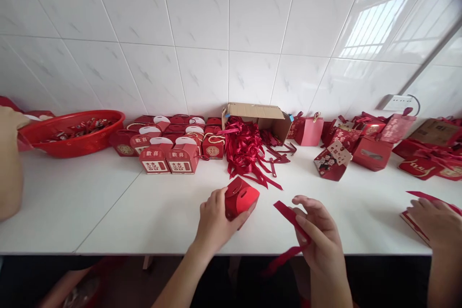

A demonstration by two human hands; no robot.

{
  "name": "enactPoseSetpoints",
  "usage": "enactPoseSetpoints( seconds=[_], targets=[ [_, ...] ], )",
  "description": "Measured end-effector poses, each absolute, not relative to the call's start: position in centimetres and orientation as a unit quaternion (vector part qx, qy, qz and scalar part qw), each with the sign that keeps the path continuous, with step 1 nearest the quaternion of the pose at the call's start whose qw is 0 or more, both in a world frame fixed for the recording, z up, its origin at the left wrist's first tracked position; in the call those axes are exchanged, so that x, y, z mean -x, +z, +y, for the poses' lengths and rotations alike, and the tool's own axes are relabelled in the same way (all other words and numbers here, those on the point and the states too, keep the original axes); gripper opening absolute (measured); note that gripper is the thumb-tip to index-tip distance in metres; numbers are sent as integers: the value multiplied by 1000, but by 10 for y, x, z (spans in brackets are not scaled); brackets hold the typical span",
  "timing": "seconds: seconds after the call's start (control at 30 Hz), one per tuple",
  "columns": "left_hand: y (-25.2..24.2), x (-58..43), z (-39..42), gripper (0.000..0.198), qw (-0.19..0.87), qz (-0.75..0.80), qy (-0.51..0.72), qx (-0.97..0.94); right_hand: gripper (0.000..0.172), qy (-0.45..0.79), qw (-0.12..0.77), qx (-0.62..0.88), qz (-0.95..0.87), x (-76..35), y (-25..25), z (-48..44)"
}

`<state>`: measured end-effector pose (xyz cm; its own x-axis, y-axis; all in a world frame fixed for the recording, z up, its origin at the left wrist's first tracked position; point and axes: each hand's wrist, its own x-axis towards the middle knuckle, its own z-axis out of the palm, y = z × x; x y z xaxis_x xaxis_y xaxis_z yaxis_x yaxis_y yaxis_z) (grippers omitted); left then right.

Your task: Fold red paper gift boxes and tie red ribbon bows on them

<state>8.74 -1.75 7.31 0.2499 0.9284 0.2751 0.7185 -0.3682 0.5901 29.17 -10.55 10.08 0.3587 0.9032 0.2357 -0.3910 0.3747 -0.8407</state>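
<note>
My left hand (221, 214) is wrapped round a small red gift box (242, 197) above the front part of the table; a slot shows in its folded top. To the right of it, my right hand (317, 231) pinches a red ribbon (287, 211) between thumb and fingers. One ribbon end points toward the box, apart from it, and the other hangs down past the table edge. Behind the box lies a heap of red ribbons (245, 147), spilling from an open cardboard box (258, 110).
Finished-looking red boxes (155, 161) stand in rows at the back left, beside a red basin (72, 147) of small wrapped items. More boxes and bags (371, 151) stand at the back right. A co-worker's hand (435, 216) holds a box at right; another person's arm (9, 168) shows at left.
</note>
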Motion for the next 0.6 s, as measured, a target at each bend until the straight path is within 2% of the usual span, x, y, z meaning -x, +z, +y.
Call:
enactPoseSetpoints(
  seconds=[0.1, 0.23, 0.37, 0.5, 0.6],
  targets=[
    [76, -83, -51, 66, 100, 561, 346, -745, 16, 472, 728, 330, -373, -280, 102, -100],
    [93, -78, -78, 19, 129, 492, 389, -768, 15, 505, 707, 286, -403, -265, 103, -97],
    [103, -80, -84, 29, 212, 480, 432, -733, 20, 519, 679, 267, -446, -254, 105, -98],
    [103, -87, -77, 23, 281, 474, 521, -652, 32, 525, 651, 272, -476, -249, 103, -102],
    [104, -89, -72, 25, 345, 461, 533, -620, 34, 523, 639, 281, -490, -248, 100, -105]
  ],
)
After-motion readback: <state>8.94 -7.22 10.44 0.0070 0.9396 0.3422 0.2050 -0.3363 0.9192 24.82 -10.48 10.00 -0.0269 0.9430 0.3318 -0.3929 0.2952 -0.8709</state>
